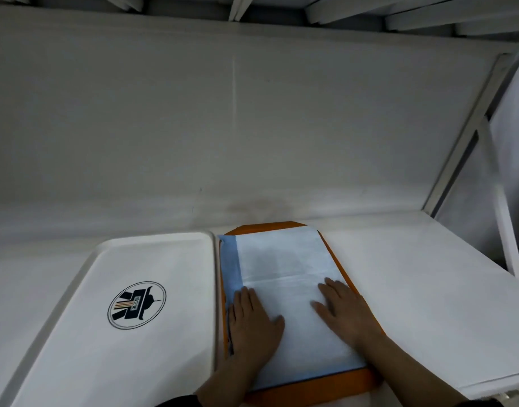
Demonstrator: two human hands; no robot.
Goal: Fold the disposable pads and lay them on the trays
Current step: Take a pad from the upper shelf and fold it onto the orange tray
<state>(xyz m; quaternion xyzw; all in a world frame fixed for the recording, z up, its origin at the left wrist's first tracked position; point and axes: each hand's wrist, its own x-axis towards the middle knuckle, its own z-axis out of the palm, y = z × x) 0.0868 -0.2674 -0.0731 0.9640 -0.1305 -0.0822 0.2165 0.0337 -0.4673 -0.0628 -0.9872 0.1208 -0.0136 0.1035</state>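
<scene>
A folded disposable pad (284, 259), white on top with a blue strip along its left edge, lies on an orange tray (334, 386) in the middle foreground. Both hands lie flat on the pad's near half. My left hand (252, 321) presses near the blue left edge, fingers straight. On the pad's right side my right hand (343, 309) presses with fingers spread, close to the tray's right rim. A white tray (76, 289) with a round dark logo lies just left of the orange tray and holds no pad.
Both trays sit on a white table (413, 289) whose right edge runs beside a white metal frame (469, 124). A white back panel (223, 113) rises behind the trays. White shelf slats show at the top.
</scene>
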